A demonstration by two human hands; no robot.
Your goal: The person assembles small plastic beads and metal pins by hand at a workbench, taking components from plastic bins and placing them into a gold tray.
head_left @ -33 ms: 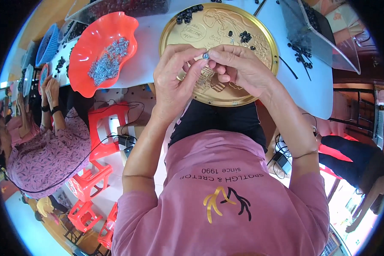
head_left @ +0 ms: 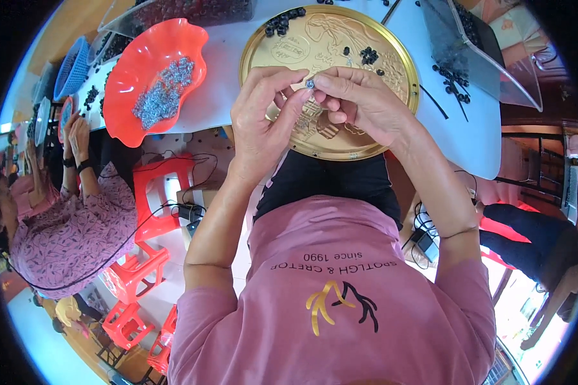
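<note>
Both hands meet above the round gold tray [head_left: 392,61]: left hand [head_left: 263,119] and right hand [head_left: 359,106] pinch one small silver-blue part [head_left: 310,83] between fingertips. Black beads [head_left: 368,56] lie scattered on the tray. Left of the tray, a red scalloped bowl [head_left: 125,96] holds grey pieces [head_left: 162,92]. Right of the tray, a clear plastic container [head_left: 488,58] stands on the white surface [head_left: 218,77].

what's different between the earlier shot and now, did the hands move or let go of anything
Nothing visibly changed. The left hand and right hand pinch the same small silvery part between their fingertips over the gold round tray, as before. The red wavy bowl of silvery bits sits in the same spot.
</note>
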